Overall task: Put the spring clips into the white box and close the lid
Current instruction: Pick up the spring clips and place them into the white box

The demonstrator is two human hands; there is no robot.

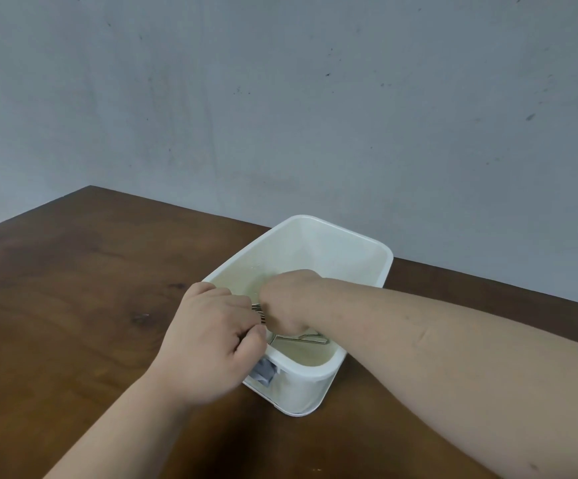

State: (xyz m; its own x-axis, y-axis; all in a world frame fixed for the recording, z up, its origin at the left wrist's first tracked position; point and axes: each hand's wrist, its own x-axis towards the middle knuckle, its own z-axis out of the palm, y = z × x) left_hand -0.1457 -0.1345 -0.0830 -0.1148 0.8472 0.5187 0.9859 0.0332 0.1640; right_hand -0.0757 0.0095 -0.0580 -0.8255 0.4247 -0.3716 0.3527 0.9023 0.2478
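An open white plastic box [356,261] with rounded corners stands on a dark brown wooden table [73,288], close to a grey, scuffed wall [280,98]. No lid sits on it. Both bare hands meet over the near left part of the box. The left hand [211,340] is curled at the box's left rim, its fingers closed around a bunch of thin metal spring clips [259,312], of which only a few striped wire ends show between the two hands. The right hand [289,299] reaches down into the box from the right, fingers bent and closed near the same bunch; whether it actually grips the clips cannot be told, since its fingertips are hidden. Below the right hand, a silver wire spring clip [303,339] lies flat on the box's floor near the front wall. A small grey label or tab [264,372] shows on the box's near left outer corner, just under the left hand
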